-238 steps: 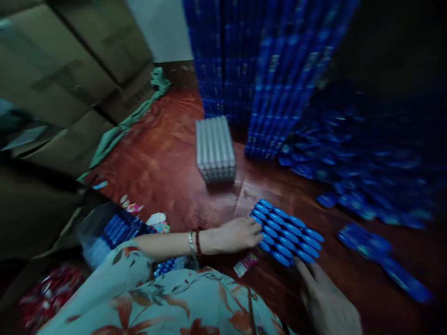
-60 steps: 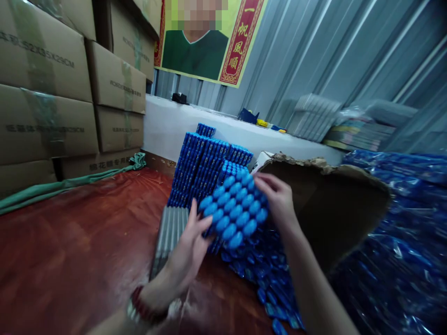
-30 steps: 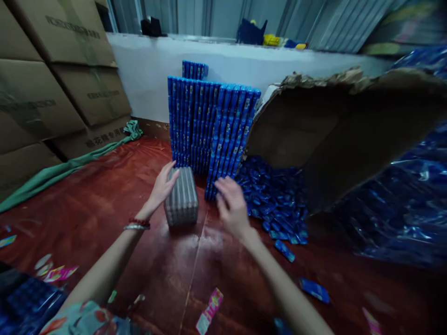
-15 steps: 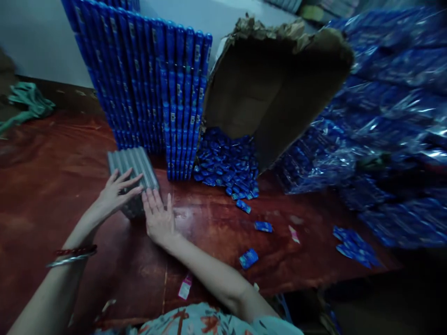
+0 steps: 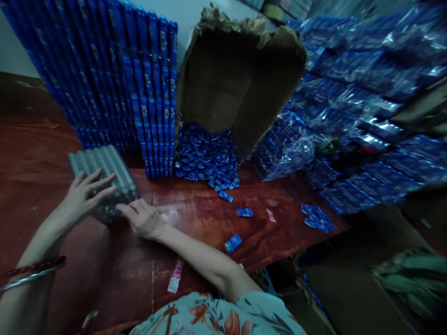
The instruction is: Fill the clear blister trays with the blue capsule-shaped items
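Note:
A block of grey, ribbed, tube-like packs (image 5: 104, 163) stands on the red-brown table at the left. My left hand (image 5: 82, 195) rests on its top and near side with fingers spread out, a bracelet of red beads and a silver bangle on the wrist. At the block's near right corner is my right hand (image 5: 145, 221), its fingers bent around the edge and its thumb against the near side. What the right fingertips touch is partly hidden. Behind the block rise tall stacks of blue packs (image 5: 153, 93).
A torn cardboard box (image 5: 216, 88) lies open toward me, small blue packets (image 5: 209, 158) spilling out. Loose blue packets (image 5: 233, 243) and a pink-and-white slip (image 5: 175, 277) lie on the table (image 5: 195, 209). Plastic-wrapped blue packs (image 5: 349, 93) are piled at the right.
The view has swung right, so things appear further left. My right hand has gone from flat, straight fingers against the block to bent fingers at its corner. My left hand stays spread on it.

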Tool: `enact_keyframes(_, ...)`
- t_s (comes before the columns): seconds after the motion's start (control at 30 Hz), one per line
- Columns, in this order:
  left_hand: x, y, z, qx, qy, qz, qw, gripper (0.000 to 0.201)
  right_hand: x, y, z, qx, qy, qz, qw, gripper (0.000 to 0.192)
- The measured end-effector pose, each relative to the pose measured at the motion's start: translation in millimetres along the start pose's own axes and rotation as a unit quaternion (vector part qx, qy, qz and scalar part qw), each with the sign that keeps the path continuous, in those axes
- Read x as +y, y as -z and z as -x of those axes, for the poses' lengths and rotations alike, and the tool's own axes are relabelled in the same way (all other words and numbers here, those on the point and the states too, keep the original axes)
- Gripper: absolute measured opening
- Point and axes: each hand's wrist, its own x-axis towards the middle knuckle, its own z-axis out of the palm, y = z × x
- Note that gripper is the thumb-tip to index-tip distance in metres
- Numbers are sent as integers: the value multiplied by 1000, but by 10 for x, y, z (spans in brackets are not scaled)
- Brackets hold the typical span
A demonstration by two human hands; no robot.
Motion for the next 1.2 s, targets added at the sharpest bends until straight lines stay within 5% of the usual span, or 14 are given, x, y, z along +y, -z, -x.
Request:
enact_keyframes(0.17,-81,-15,2,-42,-23,19,999,45,-222,278,616,7,223,-10,975,38)
enact_keyframes(0.23,46,35,11,-49,8,24,998,42,-301,403,1022,39,249,-82,964,34)
enact_keyframes(0.27,164,71,23,-44,42,16,998,42,-308,455,1213,62,184,-126,973,29)
enact_keyframes(0.33,496,135,69,11,121,-12,993,46,-235,520,1513,128,-67,-208,968,23)
enact_keyframes(0.4,898,133,159,123,145,-22,981,53,-61,525,1687,189,-342,-248,887,24)
enact_keyframes(0.47,1280,8,312,152,96,22,983,54,155,494,1769,207,-495,-248,807,26)
enact_keyframes(0.5,1437,-108,415,112,67,49,990,55,256,482,1798,191,-520,-229,800,27)
enact_keyframes(0.6,1732,-605,792,-97,-28,82,991,56,468,516,1928,119,-509,-126,843,25)
enact_keyframes(0.73,1797,-1186,1264,-259,-87,-30,961,50,581,706,2360,80,-501,-13,862,32)
enact_keyframes(0.87,1811,-1331,1472,-271,-107,-82,953,51,661,734,2910,5,-499,23,866,56)
enact_keyframes(0.97,1953,-1363,1480,-268,-115,-80,953,53,787,564,3027,-29,-527,41,849,65)
enact_keyframes(1.1,2250,-1529,1396,-285,-130,-68,947,56,1156,308,2633,-30,-566,109,816,70)
enact_keyframes(1.2,2413,-1647,1297,-295,-135,-58,944,57,1473,256,2232,-48,-561,103,820,70)
